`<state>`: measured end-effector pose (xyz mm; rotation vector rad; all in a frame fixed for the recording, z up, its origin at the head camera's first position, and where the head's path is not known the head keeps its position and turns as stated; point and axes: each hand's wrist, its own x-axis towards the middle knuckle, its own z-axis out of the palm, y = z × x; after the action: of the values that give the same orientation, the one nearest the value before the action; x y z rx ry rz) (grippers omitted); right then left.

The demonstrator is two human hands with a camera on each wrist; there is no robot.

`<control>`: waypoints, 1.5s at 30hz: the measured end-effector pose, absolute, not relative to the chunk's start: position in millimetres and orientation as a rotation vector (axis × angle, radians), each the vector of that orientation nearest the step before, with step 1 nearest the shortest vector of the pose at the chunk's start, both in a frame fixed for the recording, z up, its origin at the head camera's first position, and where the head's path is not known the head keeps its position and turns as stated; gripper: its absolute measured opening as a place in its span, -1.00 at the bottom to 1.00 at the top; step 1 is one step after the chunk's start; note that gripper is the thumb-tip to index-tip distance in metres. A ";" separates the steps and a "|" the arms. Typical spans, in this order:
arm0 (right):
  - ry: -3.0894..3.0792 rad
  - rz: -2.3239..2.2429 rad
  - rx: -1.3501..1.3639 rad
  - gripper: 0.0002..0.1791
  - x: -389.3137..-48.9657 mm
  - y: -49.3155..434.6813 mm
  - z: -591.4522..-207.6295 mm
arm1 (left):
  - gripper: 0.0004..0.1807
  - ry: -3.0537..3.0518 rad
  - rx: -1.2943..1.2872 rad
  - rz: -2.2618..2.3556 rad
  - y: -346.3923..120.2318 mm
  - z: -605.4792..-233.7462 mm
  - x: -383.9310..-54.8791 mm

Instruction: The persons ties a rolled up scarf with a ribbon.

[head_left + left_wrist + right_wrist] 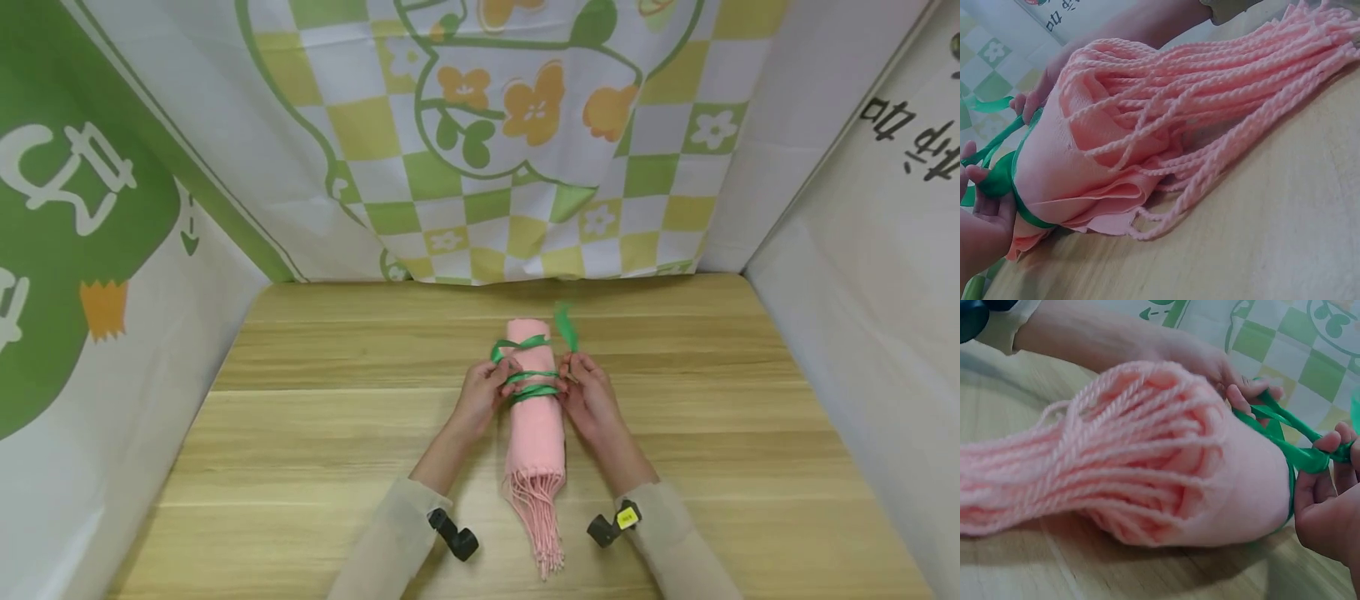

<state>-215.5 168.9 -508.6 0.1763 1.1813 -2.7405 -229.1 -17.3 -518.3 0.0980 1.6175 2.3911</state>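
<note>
A rolled pink scarf [536,442] lies lengthwise on the wooden table, its twisted fringe [542,525] toward the person. Green ribbon [999,178] runs round the roll and crosses over its top. On the roll's left side the left hand [483,392] pinches one part of the ribbon between thumb and fingers. At the right side, the right hand [588,396] pinches another part, and a loose ribbon end [566,325] sticks up beyond its fingertips. Between the two hands the ribbon stretches above the scarf in the right wrist view, with loops at the fingers of the right hand.
The wooden table [315,433] reaches back to a hanging checked cloth [480,217] with flowers. White and green printed panels stand at the left and right. Black wrist cameras [453,533] sit on both sleeves.
</note>
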 end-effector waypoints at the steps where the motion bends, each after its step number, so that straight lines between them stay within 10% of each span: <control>1: 1.205 -2.729 0.157 -0.67 -214.8 170.7 -510.0 | -0.68 1.615 0.086 2.386 -17.5 -518.9 -228.6; 27: 2.790 -1.511 -0.167 -0.81 -207.1 238.5 -533.5 | -0.69 2.315 0.052 1.652 -82.6 -527.2 -219.9; 45: 2.492 -1.841 0.272 -0.75 -203.1 283.7 -526.8 | -0.67 2.129 -0.077 1.925 -137.4 -528.2 -216.6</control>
<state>-203.1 283.7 -526.8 0.2716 2.4916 -1.8409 -216.6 -137.4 -528.2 -0.0774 2.1286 1.9247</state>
